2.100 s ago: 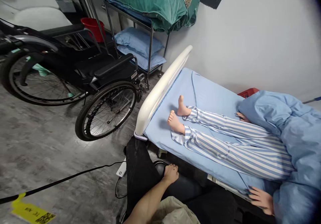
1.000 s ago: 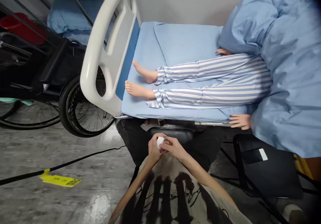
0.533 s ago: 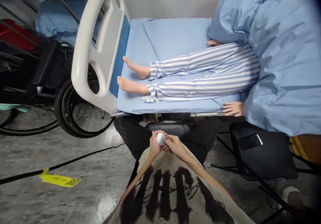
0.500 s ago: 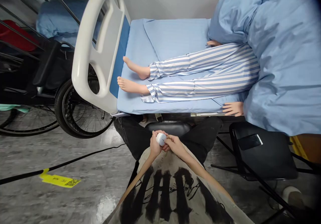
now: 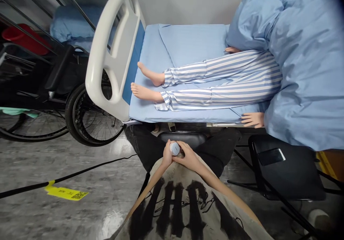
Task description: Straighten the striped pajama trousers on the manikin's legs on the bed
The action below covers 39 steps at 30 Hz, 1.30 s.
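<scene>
A small white round jar (image 5: 175, 148) with a pale blue-grey lid is between my hands, low above my lap, lid facing up toward me. Small dark marks show on the lid, too small to read. My left hand (image 5: 167, 155) is closed around the jar's left side. From the right, my right hand (image 5: 189, 158) curves loosely about it, fingertips at its far edge and thumb below its near edge. A gap shows between that palm and the jar.
Ahead stands a bed (image 5: 188, 35) with a manikin in striped trousers (image 5: 215, 84), partly under a blue quilt (image 5: 309, 71). A wheelchair (image 5: 94, 118) is at left, near a black cable (image 5: 27, 189). At right, a phone (image 5: 271, 156) lies on a black chair (image 5: 292, 179).
My right fingers have moved off the lid's top to the jar's right side, and the thumb has dropped below it. The jar has tilted slightly. The view has shifted a little left.
</scene>
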Tool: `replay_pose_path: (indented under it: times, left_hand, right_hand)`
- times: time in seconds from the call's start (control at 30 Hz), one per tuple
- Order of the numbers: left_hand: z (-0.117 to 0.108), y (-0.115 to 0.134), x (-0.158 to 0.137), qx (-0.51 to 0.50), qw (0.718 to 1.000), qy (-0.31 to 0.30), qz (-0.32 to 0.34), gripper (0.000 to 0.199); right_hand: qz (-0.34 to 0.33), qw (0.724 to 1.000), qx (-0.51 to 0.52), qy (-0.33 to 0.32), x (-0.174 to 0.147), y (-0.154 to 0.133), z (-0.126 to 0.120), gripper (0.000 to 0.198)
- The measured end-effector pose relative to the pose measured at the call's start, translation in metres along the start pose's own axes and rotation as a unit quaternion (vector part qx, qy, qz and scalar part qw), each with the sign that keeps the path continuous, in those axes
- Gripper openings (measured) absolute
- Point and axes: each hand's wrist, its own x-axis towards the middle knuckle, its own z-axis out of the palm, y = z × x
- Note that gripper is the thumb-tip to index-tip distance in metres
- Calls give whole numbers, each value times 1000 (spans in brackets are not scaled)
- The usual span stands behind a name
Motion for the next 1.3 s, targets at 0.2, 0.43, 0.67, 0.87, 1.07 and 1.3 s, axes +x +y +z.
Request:
replay_pose_path:
  times: [0.2, 0.43, 0.67, 0.87, 1.07, 1.3]
  left_hand:
    - [6, 11, -7, 8, 991, 74, 109, 38]
    - [3, 32, -10, -180, 983, 17, 25, 29]
    - [0, 39, -10, -187, 978, -52, -74, 46]
    - [-8, 31, -7, -150, 979, -53, -125, 42]
    - [-16, 26, -3, -119, 982, -86, -119, 43]
    - [-19, 24, 0, -67, 989, -85, -99, 50]
  right_hand:
    - [79, 980, 176, 36, -2, -8, 14, 50]
    - [-152, 987, -6, 53, -21, -29, 1, 27]
    - [-231, 947, -223, 0, -3, -21, -7, 32]
    - [-194, 910, -359, -75, 6, -7, -11, 24]
    - [-219, 907, -347, -92, 16, -4, -3, 17]
    - [-260, 873, -408, -65, 7, 1, 10, 21]
